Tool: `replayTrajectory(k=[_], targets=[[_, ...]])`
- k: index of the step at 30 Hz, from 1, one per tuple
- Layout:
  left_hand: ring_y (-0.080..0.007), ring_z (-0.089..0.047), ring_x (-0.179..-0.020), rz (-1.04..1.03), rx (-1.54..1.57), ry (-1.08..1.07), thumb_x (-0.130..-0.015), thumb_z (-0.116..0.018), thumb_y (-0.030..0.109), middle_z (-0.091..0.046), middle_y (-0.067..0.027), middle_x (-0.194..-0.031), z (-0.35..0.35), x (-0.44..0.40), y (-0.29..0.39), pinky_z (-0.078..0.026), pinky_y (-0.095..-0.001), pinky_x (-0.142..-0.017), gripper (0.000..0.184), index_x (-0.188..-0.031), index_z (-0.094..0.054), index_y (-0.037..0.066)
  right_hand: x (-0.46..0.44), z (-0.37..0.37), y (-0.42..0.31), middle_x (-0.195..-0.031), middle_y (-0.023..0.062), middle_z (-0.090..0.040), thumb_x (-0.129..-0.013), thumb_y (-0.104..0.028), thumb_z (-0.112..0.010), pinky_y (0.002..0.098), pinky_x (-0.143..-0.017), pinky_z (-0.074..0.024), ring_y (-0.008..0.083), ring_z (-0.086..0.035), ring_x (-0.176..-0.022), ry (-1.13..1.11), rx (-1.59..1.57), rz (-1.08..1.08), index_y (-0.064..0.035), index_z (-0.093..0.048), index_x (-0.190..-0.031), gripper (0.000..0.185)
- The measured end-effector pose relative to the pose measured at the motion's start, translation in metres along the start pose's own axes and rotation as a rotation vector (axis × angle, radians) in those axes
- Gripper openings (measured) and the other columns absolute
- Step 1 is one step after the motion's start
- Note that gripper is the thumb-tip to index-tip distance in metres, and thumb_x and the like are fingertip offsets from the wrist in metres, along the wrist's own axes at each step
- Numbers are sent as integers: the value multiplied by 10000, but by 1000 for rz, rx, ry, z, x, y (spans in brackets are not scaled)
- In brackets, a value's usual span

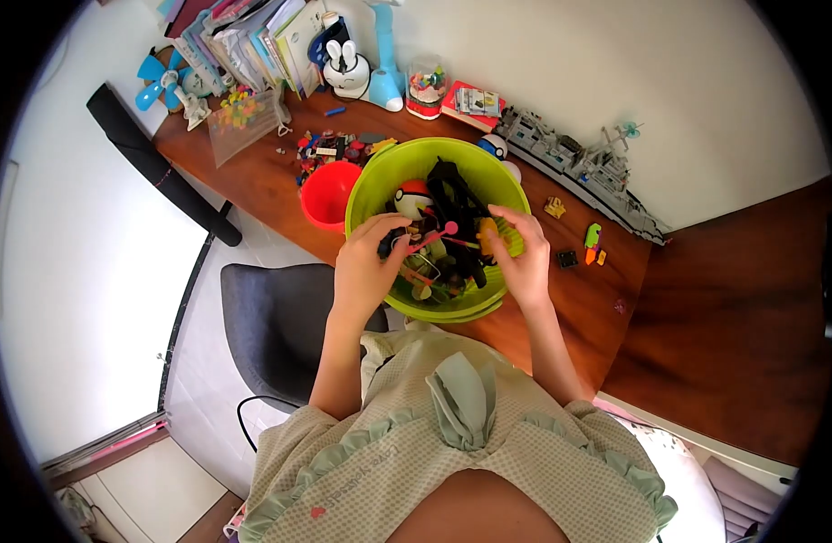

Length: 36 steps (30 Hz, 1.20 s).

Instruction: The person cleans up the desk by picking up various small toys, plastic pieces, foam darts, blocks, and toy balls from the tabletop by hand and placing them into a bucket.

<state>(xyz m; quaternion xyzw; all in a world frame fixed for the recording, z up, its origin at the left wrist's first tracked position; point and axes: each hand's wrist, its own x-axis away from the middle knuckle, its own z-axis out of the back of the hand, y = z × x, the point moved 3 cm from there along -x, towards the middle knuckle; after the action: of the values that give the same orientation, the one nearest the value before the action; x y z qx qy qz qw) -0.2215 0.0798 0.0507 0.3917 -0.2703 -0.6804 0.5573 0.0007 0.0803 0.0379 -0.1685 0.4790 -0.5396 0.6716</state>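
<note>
A lime-green bucket (369, 185) stands at the desk's front edge with mixed toys inside. My left hand (369, 262) is over its left side, fingers curled around a small dark piece (393, 242). A pink stick with a round end (450, 228) reaches from near that thumb toward the middle; whether the hand grips it too, I cannot tell. At the right side, my right hand (527, 262) pinches a yellow toy piece (487, 237) between thumb and fingers. Between the hands lie a red-and-white ball (414, 199), a black strap-like item (452, 195) and several small parts.
Touching the bucket's left is a red cup (329, 197), with loose building bricks (330, 149) behind it. A grey model ship (570, 163) runs along the wall. Small toys (593, 240) lie to the right. A grey chair (271, 317) stands at the left.
</note>
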Motion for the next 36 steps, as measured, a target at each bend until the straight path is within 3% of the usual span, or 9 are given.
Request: replayTrajectory(k=[3,6,14,20,24,27,36], targets=[[-256,-632,-960,-6,7,43,-831,-621,45,-666,-109,-1017,-1,3,1,-475,-307,-844,198,-1028,-646,49,3,7,2,-996,110,-660,-765,16,-648,351,-847,-475,294,-606,-950,-8,-16,33,-47,-658,-1013,255],[-283,-631,-855,3,34,71,-831,-617,85,-659,-75,-966,-4,7,3,-500,-316,-719,161,-988,-649,80,7,16,1,-976,111,-666,-774,20,-635,347,-838,-476,293,-611,-932,-11,-28,43,-39,-667,-976,214],[-204,-641,-802,1,139,185,-829,-596,18,-661,-76,-911,-15,22,25,-491,-281,-721,155,-968,-653,57,26,38,13,-969,118,-663,-777,58,-619,327,-844,-470,267,-615,-926,-32,-39,36,-24,-663,-970,215],[-201,-626,-757,-29,247,93,-828,-581,-22,-656,-96,-881,-52,40,63,-490,-278,-683,165,-957,-657,48,41,62,18,-951,116,-663,-780,48,-616,334,-832,-475,272,-614,-915,-3,-73,31,-19,-664,-955,194],[-245,-611,-744,-206,360,-83,-798,-590,-20,-635,-94,-859,-98,55,104,-488,-303,-656,186,-957,-646,58,53,82,26,-924,119,-663,-784,21,-613,352,-815,-482,290,-613,-900,28,-55,6,-30,-671,-943,176],[-192,-609,-762,-234,345,-264,-835,-568,-28,-636,-89,-886,-132,66,123,-486,-270,-708,168,-980,-639,23,65,100,34,-928,119,-663,-786,18,-612,352,-812,-482,289,-614,-900,45,-55,-51,-32,-672,-947,178],[-212,-630,-777,-248,292,-359,-834,-561,16,-643,-87,-872,-198,79,131,-505,-293,-712,159,-974,-632,41,104,149,66,-934,121,-664,-793,9,-617,345,-791,-487,284,-616,-897,111,4,-140,-32,-673,-963,183]])
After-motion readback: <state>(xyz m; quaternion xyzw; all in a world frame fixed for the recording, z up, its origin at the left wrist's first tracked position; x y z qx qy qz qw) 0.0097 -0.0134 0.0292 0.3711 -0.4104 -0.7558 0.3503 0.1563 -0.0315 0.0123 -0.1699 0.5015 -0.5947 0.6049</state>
